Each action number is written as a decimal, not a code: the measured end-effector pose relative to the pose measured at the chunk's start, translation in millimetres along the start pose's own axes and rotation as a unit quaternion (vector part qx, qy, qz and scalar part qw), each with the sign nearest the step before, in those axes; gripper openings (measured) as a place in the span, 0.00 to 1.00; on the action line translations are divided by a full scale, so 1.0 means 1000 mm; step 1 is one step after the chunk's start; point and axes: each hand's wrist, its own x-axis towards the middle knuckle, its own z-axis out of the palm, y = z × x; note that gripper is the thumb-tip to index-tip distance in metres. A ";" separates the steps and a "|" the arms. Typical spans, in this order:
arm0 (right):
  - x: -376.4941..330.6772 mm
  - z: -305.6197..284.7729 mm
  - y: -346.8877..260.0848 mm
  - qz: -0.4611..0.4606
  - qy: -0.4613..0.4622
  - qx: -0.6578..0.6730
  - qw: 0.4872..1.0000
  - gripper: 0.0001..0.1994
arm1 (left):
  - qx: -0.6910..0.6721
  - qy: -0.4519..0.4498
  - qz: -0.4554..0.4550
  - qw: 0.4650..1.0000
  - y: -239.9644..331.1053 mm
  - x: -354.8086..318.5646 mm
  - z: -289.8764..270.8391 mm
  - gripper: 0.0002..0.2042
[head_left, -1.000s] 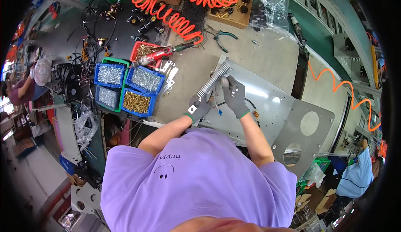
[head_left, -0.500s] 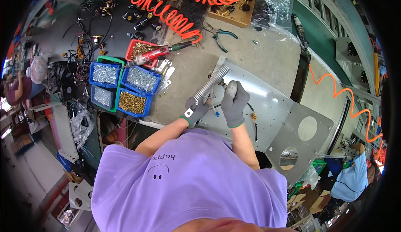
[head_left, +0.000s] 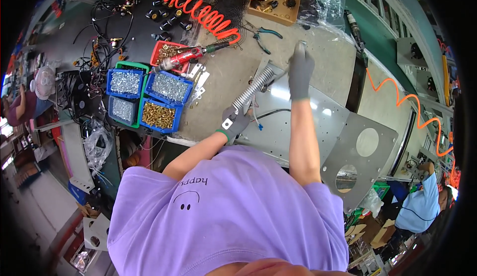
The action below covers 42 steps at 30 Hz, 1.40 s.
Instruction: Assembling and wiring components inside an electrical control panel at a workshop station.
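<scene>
My left hand [head_left: 236,123], in a grey glove, is closed around the lower end of a silvery metal coil spring [head_left: 253,88]. The spring slants up and away to the right, over the corner of a grey sheet-metal panel [head_left: 318,112]. A small metal tab with a hole [head_left: 227,124] shows beside this hand. My gloved right hand [head_left: 301,74] reaches past the panel's far edge, fingers together at a small silvery metal piece [head_left: 302,43] on the bench; the grip is partly hidden. A black cable [head_left: 272,112] and a thin wire with a blue end [head_left: 260,126] lie by the spring.
Blue bins of screws [head_left: 169,87] and brass fittings [head_left: 158,116] stand at left, near a red bin [head_left: 166,52] and red power driver [head_left: 181,59]. Pliers [head_left: 263,38] lie beyond. An orange coiled hose [head_left: 208,20] crosses the back. A person in light blue [head_left: 420,206] sits at right.
My right hand has left the spring and moved away and to the right, onto the small metal piece on the bench. My left hand still holds the spring's lower end.
</scene>
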 end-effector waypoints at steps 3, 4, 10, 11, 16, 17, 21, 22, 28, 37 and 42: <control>-0.073 -0.005 0.015 -0.115 0.046 -0.037 0.992 0.19 | -0.027 -0.009 -0.002 1.000 0.002 0.001 -0.002 0.18; -0.073 -0.010 0.016 -0.158 0.047 -0.026 0.986 0.19 | -0.019 0.015 0.008 1.000 0.003 0.001 -0.002 0.18; -0.054 -0.012 0.021 -0.119 -0.025 -0.021 0.992 0.19 | -0.074 -0.033 -0.040 0.996 0.000 0.001 0.001 0.18; -0.049 -0.011 0.020 -0.117 -0.027 -0.029 0.992 0.19 | -0.071 -0.053 -0.053 0.995 -0.001 0.001 0.001 0.18; -0.042 -0.009 0.014 -0.104 -0.014 -0.044 0.993 0.20 | -0.106 0.069 0.033 0.991 -0.002 -0.001 0.003 0.15; -0.039 -0.009 0.014 -0.078 -0.021 -0.034 0.996 0.20 | -0.100 0.062 0.023 0.993 -0.002 -0.002 0.003 0.15; -0.018 -0.008 0.016 -0.059 -0.024 -0.027 0.998 0.22 | -0.102 -0.010 -0.030 0.994 -0.003 -0.001 0.004 0.15; -0.013 -0.008 0.018 -0.043 -0.016 -0.030 0.999 0.22 | -0.094 -0.005 -0.024 0.995 -0.003 -0.001 0.005 0.15; 0.012 -0.004 0.017 -0.033 -0.019 -0.039 0.998 0.22 | -0.074 0.051 0.000 0.996 -0.004 -0.003 0.005 0.15; 0.003 -0.015 -0.011 -0.202 -0.023 -0.300 0.932 0.22 | -0.081 0.096 0.057 0.991 -0.008 -0.004 0.009 0.13; 0.069 0.000 0.010 -0.195 -0.099 -0.519 0.826 0.18 | -0.083 0.076 0.046 0.993 -0.012 -0.002 0.017 0.13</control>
